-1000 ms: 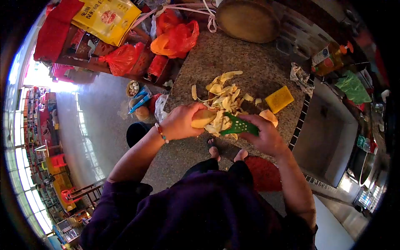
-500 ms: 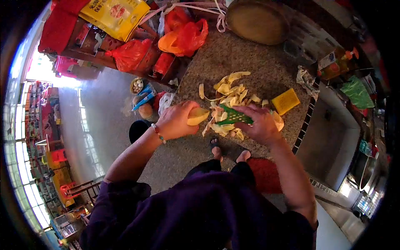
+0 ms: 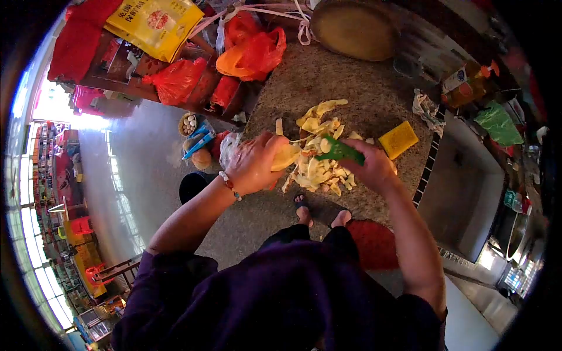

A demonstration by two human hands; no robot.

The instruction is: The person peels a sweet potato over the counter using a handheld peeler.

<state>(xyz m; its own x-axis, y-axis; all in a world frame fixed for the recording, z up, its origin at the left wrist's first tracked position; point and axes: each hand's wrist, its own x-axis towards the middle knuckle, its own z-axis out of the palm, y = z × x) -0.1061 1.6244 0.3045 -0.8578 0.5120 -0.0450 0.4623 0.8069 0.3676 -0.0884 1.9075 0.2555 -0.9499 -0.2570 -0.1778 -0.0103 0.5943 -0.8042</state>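
My left hand [image 3: 253, 164], with a beaded bracelet at the wrist, is closed round a pale yellow peeled tuber [image 3: 285, 157]. My right hand [image 3: 372, 166] grips a green peeler [image 3: 341, 151], held just right of the tuber and apart from it. Beneath and between both hands lies a heap of yellowish peelings [image 3: 319, 173] on the speckled stone counter [image 3: 328, 76]. A yellow sponge [image 3: 398, 140] sits right of the heap. Part of a round pale item beside my right hand is hidden by it.
A sink [image 3: 459, 187] is at the right, with crumpled foil [image 3: 427, 108] and an orange-capped bottle [image 3: 465, 85] behind it. At the back stands a round board [image 3: 354, 30]. Red plastic bags [image 3: 252, 50] and a yellow packet [image 3: 155, 23] lie at the upper left. A basket of eggs [image 3: 188, 124] is on the floor.
The tuber has turned in my left hand. The green peeler has tilted and stands a little higher over the peelings. The view has shifted slightly.
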